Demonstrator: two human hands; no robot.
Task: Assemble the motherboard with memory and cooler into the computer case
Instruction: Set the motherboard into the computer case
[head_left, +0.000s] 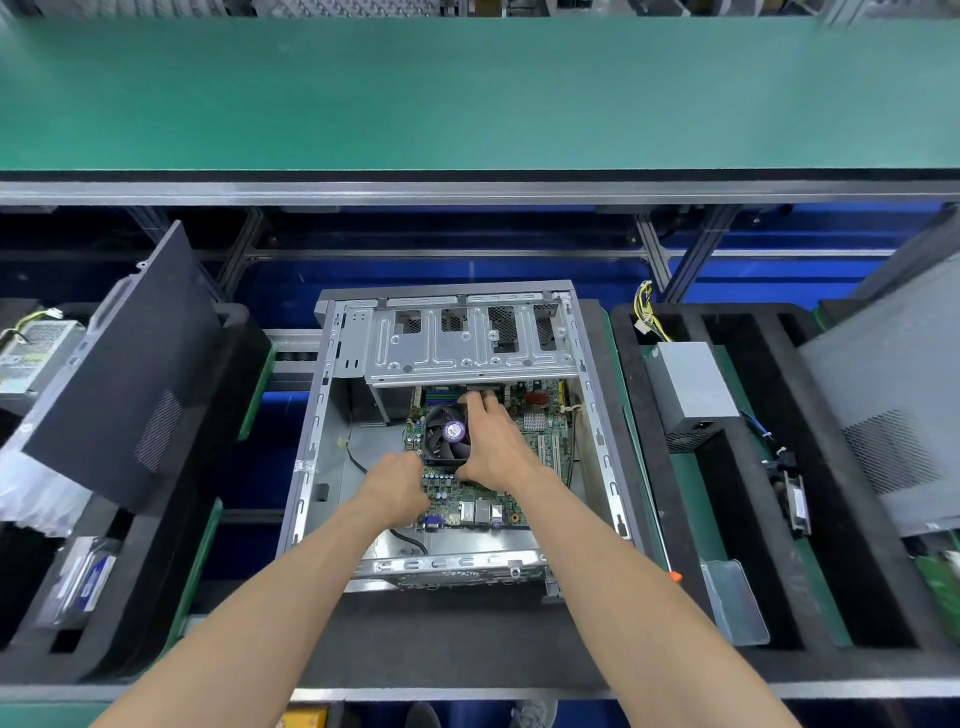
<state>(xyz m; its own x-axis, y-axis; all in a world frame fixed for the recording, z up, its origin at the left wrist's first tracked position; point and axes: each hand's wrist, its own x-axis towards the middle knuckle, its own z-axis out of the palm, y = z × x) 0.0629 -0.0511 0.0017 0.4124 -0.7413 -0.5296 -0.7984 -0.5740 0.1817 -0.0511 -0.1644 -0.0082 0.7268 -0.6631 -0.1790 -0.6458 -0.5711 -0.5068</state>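
An open grey computer case (304, 483) lies on black foam in front of me. Inside it sits the green motherboard (545, 447) with a black cooler fan (447, 434) that has a purple label. My right hand (493, 441) grips the cooler, fingers over its far right corner and thumb at its near edge. My left hand (397, 486) is curled at the board's near left edge, just left of the cooler; what its fingers hold is hidden. Memory slots (441, 397) show under the silver drive cage (467, 338).
A black side panel (130, 374) leans at the left, with a power supply (36, 353) behind it. On the right tray lie a grey power supply (691, 389) with wires, a cable part (792, 499) and a grey panel (883, 405). A green shelf (467, 93) runs above.
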